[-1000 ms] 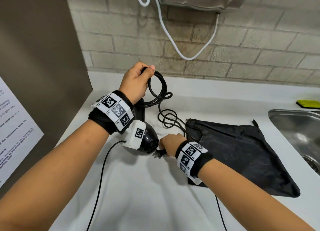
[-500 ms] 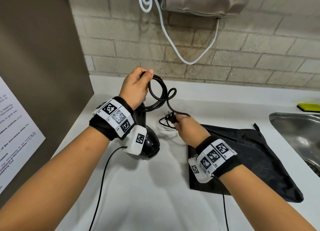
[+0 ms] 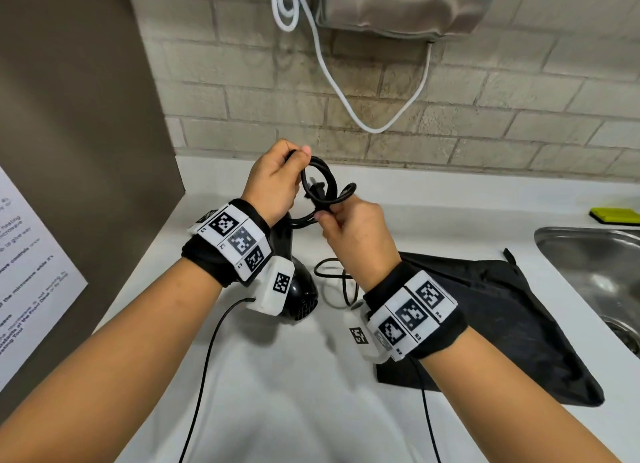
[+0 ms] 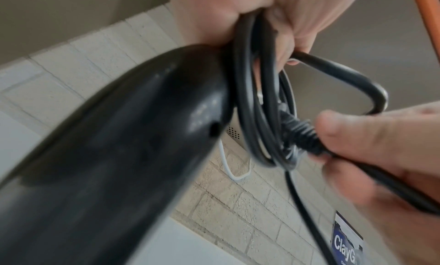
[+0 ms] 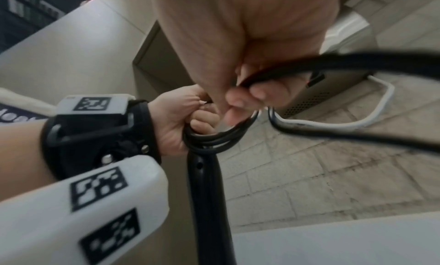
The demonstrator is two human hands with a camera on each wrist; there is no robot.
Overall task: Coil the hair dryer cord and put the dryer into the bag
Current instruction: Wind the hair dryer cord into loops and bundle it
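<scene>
Closest to the camera there's plain white countertop (image 3: pixel 277 393), with a black drawstring bag (image 3: pixel 491 324) lying flat at about 4 o'clock from the hands, mouth end toward the wall. A loose bit of black cord sits on the counter just left of the bag. The black hair dryer (image 3: pixel 304 296) hangs nose-down under the left wrist, its handle running up into the left hand (image 3: pixel 273 185), which is curled tight around the handle end plus several loops of the cord (image 3: pixel 320 182). Right next to it, at roughly 4 o'clock, the right hand (image 3: pixel 353 230) pinches the cord just behind the plug (image 4: pixel 297 135) between thumb and fingers, and the plug pokes into the middle of the coil. Further back at 3 o'clock there's a steel sink (image 3: pixel 595 265) and a yellow-green sponge (image 3: pixel 614 214). On the brick wall at 12 o'clock, a metal hand dryer (image 3: pixel 398 5) with a white cable (image 3: pixel 332 78) drooping below it.
</scene>
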